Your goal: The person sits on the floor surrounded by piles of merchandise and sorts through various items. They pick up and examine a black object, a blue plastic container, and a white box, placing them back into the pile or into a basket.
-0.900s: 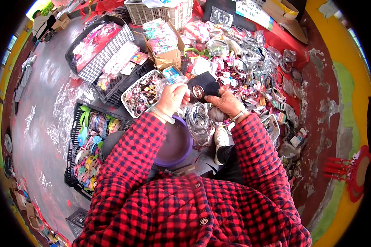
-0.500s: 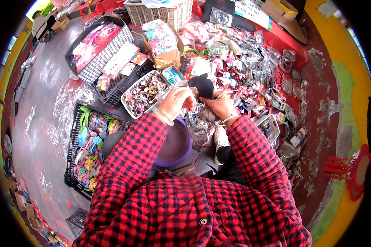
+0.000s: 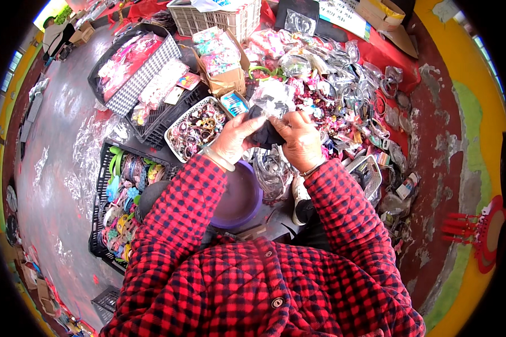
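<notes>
My left hand (image 3: 234, 138) and my right hand (image 3: 301, 141) meet in front of me, both closed on a soft black piece of cloth (image 3: 266, 135). Thumb and fingers of each hand pinch its upper edge; its exact kind cannot be made out. Just beyond it, at the fingertips, is crumpled clear plastic (image 3: 273, 94); I cannot tell whether it is attached to the cloth. Below my hands stand a purple basin (image 3: 255, 209) and a heap of clear plastic packets (image 3: 272, 175).
A white basket (image 3: 170, 139) of hair ties and a black crate (image 3: 95, 230) of colourful headbands stand left. Ahead are a cardboard box (image 3: 229, 84) and a grey crate (image 3: 230, 23). Bagged accessories (image 3: 348, 92) spread across the right, near a small white basket (image 3: 378, 185).
The black cloth has come lower and to the left, between both hands. My left fingers now pinch it, and my right hand has turned and risen slightly.
</notes>
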{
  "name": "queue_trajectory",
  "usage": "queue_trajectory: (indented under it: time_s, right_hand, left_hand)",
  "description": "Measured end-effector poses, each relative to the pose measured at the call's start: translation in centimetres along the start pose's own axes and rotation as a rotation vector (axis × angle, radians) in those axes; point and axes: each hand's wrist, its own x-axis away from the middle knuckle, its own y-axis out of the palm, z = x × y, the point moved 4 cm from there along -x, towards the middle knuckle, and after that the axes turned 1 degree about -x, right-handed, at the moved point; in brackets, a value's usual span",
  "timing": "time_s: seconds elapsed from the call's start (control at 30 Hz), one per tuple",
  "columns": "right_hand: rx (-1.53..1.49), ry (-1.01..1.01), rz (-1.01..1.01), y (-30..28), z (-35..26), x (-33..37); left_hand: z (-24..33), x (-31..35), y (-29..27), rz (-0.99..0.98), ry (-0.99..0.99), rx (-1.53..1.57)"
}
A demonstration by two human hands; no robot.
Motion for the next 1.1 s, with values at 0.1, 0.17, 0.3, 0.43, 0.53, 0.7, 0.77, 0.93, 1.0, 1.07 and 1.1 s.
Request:
queue_trajectory:
  time_s: [0.1, 0.17, 0.3, 0.43, 0.53, 0.7, 0.77, 0.93, 1.0, 1.07, 1.1]
  right_hand:
    - [-0.112, 0.086, -0.063, 0.9, 0.7, 0.2]
    - [-0.268, 0.235, -0.079, 1.4, 1.8, 0.4]
    - [-0.840, 0.529, -0.132, 1.5, 3.5, 0.8]
    - [-0.722, 0.386, -0.078, 2.0, 3.7, 0.9]
    - [-0.417, 0.300, -0.061, 1.8, 2.5, 0.4]
    - [-0.386, 0.577, -0.042, 1.7, 2.1, 0.7]
    - [-0.315, 0.420, 0.027, 2.8, 3.0, 1.4]
    - [-0.417, 0.239, 0.020, 2.3, 0.6, 0.9]
    - [-0.475, 0.153, 0.027, 2.2, -0.3, 0.8]
    - [-0.516, 0.136, -0.068, 2.7, -0.7, 1.0]
    - [-0.550, 0.128, -0.101, 3.1, -1.0, 1.2]
  left_hand:
    - [-0.1, -0.2, -0.1, 0.052, 0.061, 0.046]
    - [-0.3, -0.6, -1.4, 0.045, 0.054, -0.037]
    - [-0.5, -1.0, -2.5, 0.095, 0.088, -0.148]
    - [-0.6, -0.9, -2.3, 0.123, 0.084, -0.177]
    - [-0.9, -1.1, -2.3, 0.123, 0.134, -0.204]
    - [-0.7, -0.5, -1.3, 0.156, 0.101, -0.249]
    - [-1.2, -0.7, -1.2, 0.135, 0.101, -0.250]
    - [-2.2, -1.2, -3.1, 0.265, 0.184, -0.401]
    - [-2.3, -1.3, -3.5, 0.336, 0.207, -0.442]
    - [-2.1, -1.2, -3.4, 0.419, 0.239, -0.446]
    - [-2.4, -1.4, -4.3, 0.458, 0.237, -0.376]
